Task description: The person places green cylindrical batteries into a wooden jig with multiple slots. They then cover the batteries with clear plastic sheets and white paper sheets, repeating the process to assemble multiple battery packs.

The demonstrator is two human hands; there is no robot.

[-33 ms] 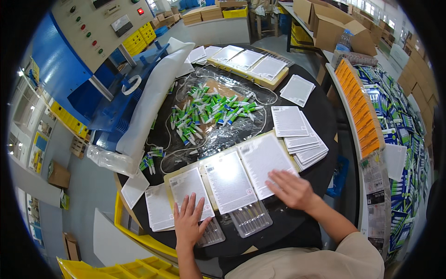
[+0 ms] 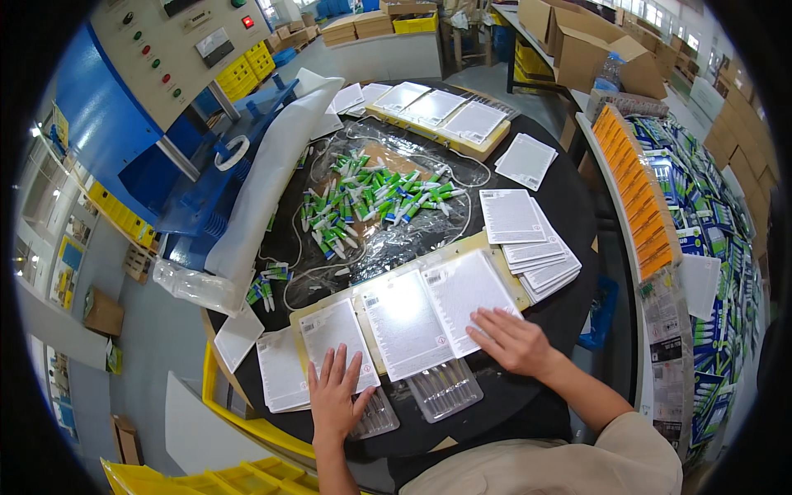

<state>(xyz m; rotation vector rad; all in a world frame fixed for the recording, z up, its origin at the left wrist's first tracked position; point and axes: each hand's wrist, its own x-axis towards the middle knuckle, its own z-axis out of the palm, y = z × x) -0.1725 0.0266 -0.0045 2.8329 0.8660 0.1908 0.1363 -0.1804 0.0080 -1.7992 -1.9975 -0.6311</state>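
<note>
- A blue machine [image 2: 103, 91] stands at the upper left, its pale control panel [image 2: 177, 54] carrying round buttons and a lit red switch [image 2: 247, 22].
- Yellow crates [image 2: 236, 76] are stacked behind it.
- A brown carton [image 2: 106, 311] sits on the grey floor [image 2: 161, 330] at the left.
- A clear plastic bottle [image 2: 609, 76] stands beside an open cardboard box [image 2: 577, 62], upper right.
- A row of orange pieces [image 2: 634, 194] runs down the right side.
- A blue bin [image 2: 604, 309] lies low at the right.
</note>
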